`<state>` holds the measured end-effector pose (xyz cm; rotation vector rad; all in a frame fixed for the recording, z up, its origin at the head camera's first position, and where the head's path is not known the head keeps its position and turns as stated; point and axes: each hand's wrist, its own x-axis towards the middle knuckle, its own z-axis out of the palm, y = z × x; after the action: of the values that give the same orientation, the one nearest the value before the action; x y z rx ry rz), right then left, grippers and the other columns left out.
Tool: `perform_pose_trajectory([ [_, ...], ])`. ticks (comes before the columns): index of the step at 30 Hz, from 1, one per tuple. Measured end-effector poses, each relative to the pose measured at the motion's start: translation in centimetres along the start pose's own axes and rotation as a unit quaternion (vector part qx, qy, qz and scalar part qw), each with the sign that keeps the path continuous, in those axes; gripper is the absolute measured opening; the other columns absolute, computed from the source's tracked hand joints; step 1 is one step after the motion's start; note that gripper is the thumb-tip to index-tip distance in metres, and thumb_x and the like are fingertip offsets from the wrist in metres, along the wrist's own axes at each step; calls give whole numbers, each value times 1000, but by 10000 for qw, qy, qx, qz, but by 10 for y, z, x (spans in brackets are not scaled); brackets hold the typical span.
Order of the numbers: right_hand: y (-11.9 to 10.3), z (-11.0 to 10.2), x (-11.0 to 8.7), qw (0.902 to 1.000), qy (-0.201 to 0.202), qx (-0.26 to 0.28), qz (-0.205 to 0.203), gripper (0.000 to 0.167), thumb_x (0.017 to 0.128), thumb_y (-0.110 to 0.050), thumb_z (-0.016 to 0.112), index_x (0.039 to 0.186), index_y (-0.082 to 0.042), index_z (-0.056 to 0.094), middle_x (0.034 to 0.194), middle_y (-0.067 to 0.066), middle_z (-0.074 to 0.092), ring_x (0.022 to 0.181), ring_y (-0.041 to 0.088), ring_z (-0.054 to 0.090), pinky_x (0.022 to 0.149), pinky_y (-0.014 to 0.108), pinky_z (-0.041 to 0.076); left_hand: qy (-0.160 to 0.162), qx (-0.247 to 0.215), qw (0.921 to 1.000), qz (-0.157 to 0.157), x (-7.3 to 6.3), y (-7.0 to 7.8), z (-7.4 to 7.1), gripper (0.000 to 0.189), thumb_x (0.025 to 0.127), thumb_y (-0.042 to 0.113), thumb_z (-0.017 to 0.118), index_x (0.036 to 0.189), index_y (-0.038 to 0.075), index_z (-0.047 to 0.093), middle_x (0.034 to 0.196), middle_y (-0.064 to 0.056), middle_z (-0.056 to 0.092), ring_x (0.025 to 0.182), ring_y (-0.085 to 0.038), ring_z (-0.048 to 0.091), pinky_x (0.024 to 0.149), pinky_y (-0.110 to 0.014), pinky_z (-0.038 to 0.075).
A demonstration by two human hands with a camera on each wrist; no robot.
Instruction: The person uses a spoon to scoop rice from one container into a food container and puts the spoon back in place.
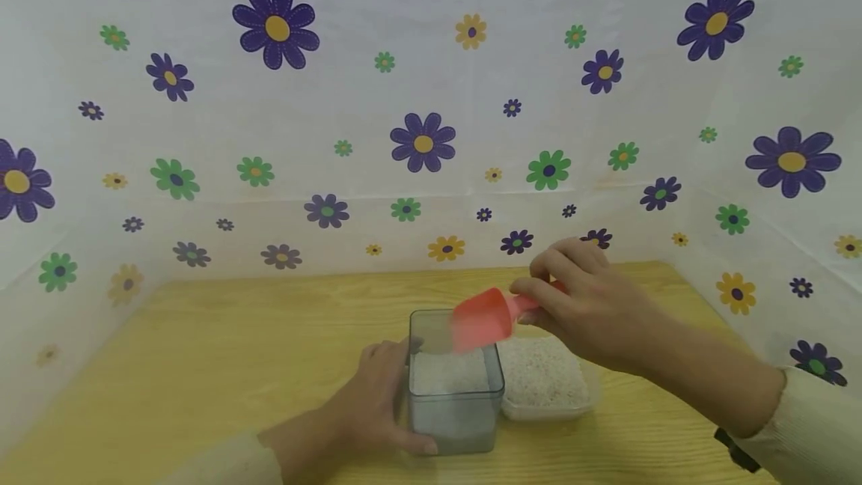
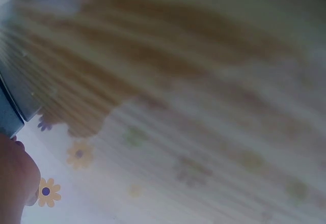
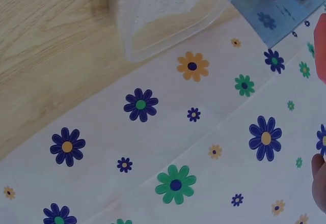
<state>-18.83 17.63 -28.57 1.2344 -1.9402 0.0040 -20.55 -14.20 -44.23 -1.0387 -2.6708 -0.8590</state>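
In the head view my right hand [image 1: 587, 299] pinches the handle of a red scoop [image 1: 483, 320]. The scoop tilts down to the left over a see-through grey container [image 1: 453, 425], its blade blurred. White granular stuff [image 1: 447, 373] lies inside this container. My left hand [image 1: 377, 403] grips the container's left side, thumb at the front and fingers along the side. Right beside it sits a clear plastic tub [image 1: 548, 414] of pale speckled grains [image 1: 544, 373]. Only a sliver of the scoop [image 3: 321, 51] shows in the right wrist view.
Everything stands on a light wooden table [image 1: 256, 343]. A white cloth [image 1: 364, 96] printed with flowers hangs behind it and along both sides. A dark strap [image 1: 737, 449] shows under the right sleeve. The left wrist view is mostly blurred, with the container's corner [image 2: 10, 114] at its left edge.
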Motion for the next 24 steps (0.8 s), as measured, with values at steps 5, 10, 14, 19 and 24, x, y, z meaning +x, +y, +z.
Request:
perform_pose_trajectory([
  [5, -11, 14, 8, 9969, -778, 79, -81, 25, 98, -37, 62, 103, -13, 68, 97, 1, 55, 98, 23, 48, 84, 35, 43, -63, 28, 9999, -138, 1, 0, 1, 123, 57, 84, 74, 149, 12, 34, 135, 1, 55, 123, -17, 44, 110, -51, 27],
  [10, -23, 26, 17, 9870, -1599, -152, -75, 24, 90, -36, 73, 103, -15, 67, 100, 0, 53, 98, 20, 45, 85, 33, 40, -46, 66, 9999, -103, 1, 0, 1, 122, 57, 84, 74, 148, 12, 35, 133, 3, 54, 121, -15, 44, 109, -49, 28],
  [14, -33, 34, 28, 9730, -2239, -546, -84, 17, 95, -33, 66, 96, -17, 67, 96, -2, 53, 93, 20, 43, 82, 33, 37, 46, 262, 9996, 53, 0, -1, 2, 121, 59, 86, 71, 147, 11, 35, 131, 5, 54, 118, -13, 45, 106, -45, 30],
  [19, -47, 46, 45, 9423, -3304, -451, 289, 8, 96, -19, 61, 94, -14, 67, 92, -1, 52, 87, 18, 38, 76, 32, 34, 78, 273, 9995, 106, 0, 0, 1, 124, 59, 85, 71, 148, 7, 35, 131, 3, 55, 118, -14, 45, 106, -45, 29],
  [24, -55, 54, 49, 9229, -3747, 178, 865, 15, 101, -19, 56, 98, -9, 67, 90, 1, 50, 86, 18, 38, 75, 32, 36, -99, 144, 9998, -34, 0, 1, 0, 125, 59, 84, 73, 150, 8, 32, 132, 1, 53, 121, -15, 44, 109, -49, 27],
])
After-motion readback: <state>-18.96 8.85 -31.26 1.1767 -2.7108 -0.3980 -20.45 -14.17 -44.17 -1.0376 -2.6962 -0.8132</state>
